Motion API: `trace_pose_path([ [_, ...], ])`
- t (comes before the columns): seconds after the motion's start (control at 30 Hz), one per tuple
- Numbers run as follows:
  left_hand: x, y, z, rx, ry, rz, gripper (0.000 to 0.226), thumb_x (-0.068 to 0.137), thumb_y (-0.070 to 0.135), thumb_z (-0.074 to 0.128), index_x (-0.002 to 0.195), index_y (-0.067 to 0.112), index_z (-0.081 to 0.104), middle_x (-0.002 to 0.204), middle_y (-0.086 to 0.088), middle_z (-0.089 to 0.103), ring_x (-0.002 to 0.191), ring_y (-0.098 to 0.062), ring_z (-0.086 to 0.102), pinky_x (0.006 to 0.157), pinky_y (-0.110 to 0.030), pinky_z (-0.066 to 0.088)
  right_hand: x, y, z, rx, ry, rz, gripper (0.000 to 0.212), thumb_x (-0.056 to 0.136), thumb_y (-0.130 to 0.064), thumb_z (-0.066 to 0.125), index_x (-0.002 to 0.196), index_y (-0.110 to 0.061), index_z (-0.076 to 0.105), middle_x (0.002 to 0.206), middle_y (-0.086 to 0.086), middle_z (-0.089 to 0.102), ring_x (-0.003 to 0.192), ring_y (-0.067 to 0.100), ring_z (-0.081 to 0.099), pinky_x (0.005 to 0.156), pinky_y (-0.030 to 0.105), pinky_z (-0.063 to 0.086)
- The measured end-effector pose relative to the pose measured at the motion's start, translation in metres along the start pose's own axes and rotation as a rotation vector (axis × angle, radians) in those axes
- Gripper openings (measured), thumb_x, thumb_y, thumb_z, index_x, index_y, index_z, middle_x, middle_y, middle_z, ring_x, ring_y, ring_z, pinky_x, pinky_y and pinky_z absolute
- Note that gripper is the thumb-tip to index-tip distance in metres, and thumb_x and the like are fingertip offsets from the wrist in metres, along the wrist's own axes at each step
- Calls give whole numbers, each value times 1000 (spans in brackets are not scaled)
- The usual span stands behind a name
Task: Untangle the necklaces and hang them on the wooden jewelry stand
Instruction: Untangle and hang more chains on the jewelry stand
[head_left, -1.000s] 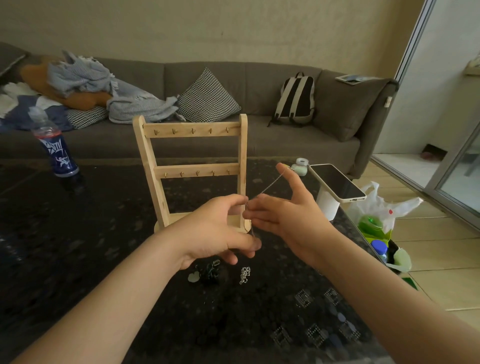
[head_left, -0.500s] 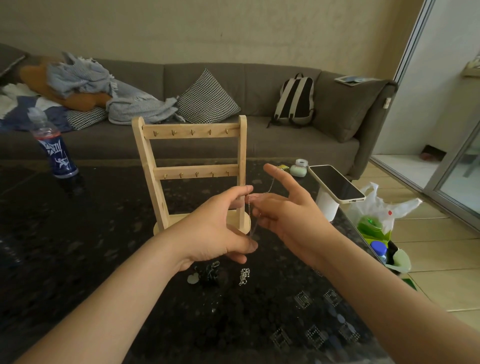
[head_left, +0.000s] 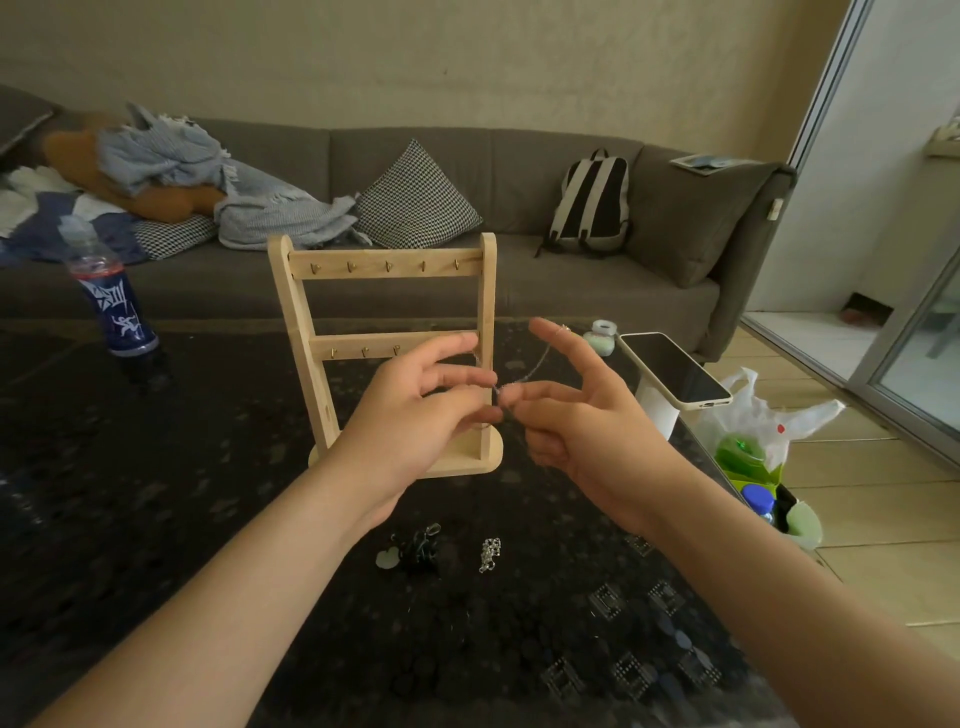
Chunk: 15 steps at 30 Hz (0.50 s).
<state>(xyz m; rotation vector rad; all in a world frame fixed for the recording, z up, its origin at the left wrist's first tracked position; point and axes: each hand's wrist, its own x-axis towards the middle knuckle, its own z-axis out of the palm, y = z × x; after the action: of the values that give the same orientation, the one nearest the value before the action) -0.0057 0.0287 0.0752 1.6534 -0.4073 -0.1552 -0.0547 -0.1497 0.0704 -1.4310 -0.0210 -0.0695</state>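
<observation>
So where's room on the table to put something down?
The table is bare on the left, between the bottle and the stand, and along the near edge, before the loose necklaces. Crowded on the right by the phone and jar.

So the pale wooden jewelry stand (head_left: 384, 270) sits mid dark speckled table (head_left: 156, 519), blue-labelled bottle (head_left: 111, 306) off to its left, white-cased phone (head_left: 675, 371) right. The dark necklace tangle (head_left: 418, 545) and small silver chain (head_left: 490, 554) lie in front of it.
</observation>
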Motion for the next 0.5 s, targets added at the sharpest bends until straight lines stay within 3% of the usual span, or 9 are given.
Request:
trace_pose_path([
  [0.2,-2,4,3,0,26,61,63,99,9,72,155,29,51,105,2,79,101,-18,78,110,-48,54,-5,-6,5,-54,-11,-84,82,101,8,61,158,-44,34,102,15,77,52,12,44,48,26,37],
  [0.37,-2,3,5,-58,11,69,62,100,6,70,154,31,53,103,-3,76,100,-22,78,99,-44,62,-9,-7,8,-126,18,-145,80,101,-6,70,158,-47,32,104,14,78,53,20,51,48,28,46],
  [0.5,-2,3,5,-56,-1,81,62,101,5,69,155,29,51,101,0,77,101,-21,78,99,-44,62,-10,-7,8,-140,55,-170,78,101,-8,71,158,-44,32,102,12,79,52,22,53,48,28,48],
])
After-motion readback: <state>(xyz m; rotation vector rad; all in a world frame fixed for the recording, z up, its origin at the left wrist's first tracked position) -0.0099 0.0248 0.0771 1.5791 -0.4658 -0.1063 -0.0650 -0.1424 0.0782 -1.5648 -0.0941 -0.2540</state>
